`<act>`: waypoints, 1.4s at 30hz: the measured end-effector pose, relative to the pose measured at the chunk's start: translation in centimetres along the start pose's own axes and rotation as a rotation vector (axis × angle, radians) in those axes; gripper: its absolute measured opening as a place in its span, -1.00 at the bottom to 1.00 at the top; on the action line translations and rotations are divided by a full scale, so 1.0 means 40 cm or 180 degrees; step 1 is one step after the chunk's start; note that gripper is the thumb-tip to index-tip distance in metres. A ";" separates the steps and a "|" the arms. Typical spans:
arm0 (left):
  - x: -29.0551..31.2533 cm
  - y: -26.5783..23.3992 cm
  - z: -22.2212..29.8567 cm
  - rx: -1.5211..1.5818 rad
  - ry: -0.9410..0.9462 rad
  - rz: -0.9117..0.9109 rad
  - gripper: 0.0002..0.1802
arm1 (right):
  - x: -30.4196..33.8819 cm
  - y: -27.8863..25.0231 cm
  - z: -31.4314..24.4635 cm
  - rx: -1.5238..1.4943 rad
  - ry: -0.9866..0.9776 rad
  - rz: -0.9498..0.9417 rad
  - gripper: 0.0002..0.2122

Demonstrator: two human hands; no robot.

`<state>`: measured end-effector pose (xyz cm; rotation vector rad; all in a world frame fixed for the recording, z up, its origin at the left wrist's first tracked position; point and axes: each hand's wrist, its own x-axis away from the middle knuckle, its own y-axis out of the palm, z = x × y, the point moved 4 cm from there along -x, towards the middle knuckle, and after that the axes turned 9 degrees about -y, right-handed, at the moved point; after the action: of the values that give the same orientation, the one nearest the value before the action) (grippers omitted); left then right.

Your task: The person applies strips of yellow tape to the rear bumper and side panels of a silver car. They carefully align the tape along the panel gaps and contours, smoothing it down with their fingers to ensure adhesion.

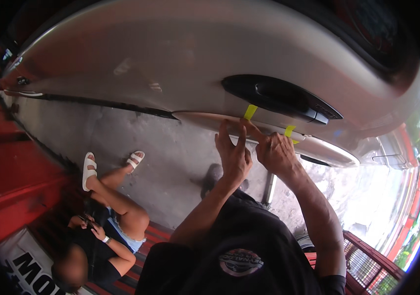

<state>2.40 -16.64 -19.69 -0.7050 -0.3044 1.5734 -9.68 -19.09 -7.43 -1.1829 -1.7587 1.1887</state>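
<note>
A car's beige-silver door panel (185,64) spreads across the upper view, with a black door handle (279,96) on it. Below the handle runs a long side moulding (205,118) in a matching colour. Two yellow tape strips, a left one (250,112) and a right one (289,132), reach from the panel down onto this moulding. My left hand (234,156) has its fingers stretched out, their tips against the moulding beside the left tape. My right hand (276,151) points its index finger leftward to that tape's lower end; its other fingers are bent, and its palm is hidden.
Grey concrete floor (155,132) lies below the car. At lower left a person (104,246) in white sandals sits on a red slatted bench (143,260), holding a phone. A red metal mesh frame (367,260) stands at lower right. Bright daylight comes from the right.
</note>
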 end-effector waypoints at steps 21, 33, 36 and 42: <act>0.004 0.006 0.009 0.0177 -0.0288 -0.0212 -0.02 | -0.010 -0.013 0.004 -0.0128 0.0579 -0.0698 -0.24; -0.005 -0.009 0.027 0.0070 -0.0276 -0.0132 0.02 | 0.007 0.004 -0.011 0.0082 0.0272 -0.0481 -0.19; -0.006 -0.015 0.031 0.0115 -0.0252 -0.0140 0.00 | 0.055 0.030 -0.007 0.0365 -0.0051 -0.0221 -0.19; -0.004 -0.040 -0.046 0.0540 -0.0415 -0.0020 -0.15 | 0.082 0.067 0.001 0.0808 0.0171 -0.0497 -0.16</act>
<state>4.77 -16.94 -20.16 -0.4709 -0.2650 1.6210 -10.03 -15.58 -9.76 -0.9040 -1.5755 1.2326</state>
